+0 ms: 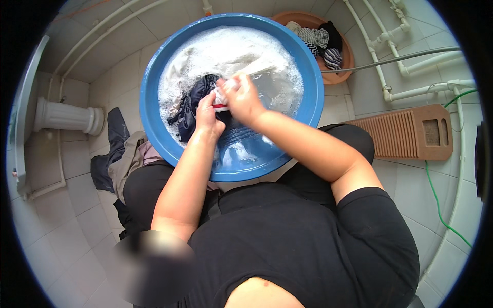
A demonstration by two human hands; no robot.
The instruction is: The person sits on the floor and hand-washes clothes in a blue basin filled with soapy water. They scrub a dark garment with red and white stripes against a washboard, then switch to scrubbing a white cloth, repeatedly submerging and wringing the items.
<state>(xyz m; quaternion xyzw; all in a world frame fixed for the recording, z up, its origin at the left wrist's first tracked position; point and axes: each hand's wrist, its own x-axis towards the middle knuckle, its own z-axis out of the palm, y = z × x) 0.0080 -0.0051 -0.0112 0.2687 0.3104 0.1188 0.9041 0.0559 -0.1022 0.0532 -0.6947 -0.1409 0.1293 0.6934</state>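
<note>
A big blue basin point(154, 66) stands on the tiled floor in front of me, holding soapy water and wet clothes. A dark garment point(191, 105) lies at its left side and a pale cloth point(257, 64) floats in the foam. My left hand point(207, 115) and my right hand point(241, 97) meet over the basin's middle, both closed on a small white garment with a red stripe point(222, 97), pressed together between them. My right hand sits on top and covers most of it.
A brown basin point(343, 54) with striped and dark laundry stands behind the blue one. A wooden washboard point(405, 134) lies on the floor at right, with white pipes point(395, 46) and a green hose point(436, 200) nearby. Dark and beige clothes point(120, 154) are piled at left beside a white pedestal point(67, 117).
</note>
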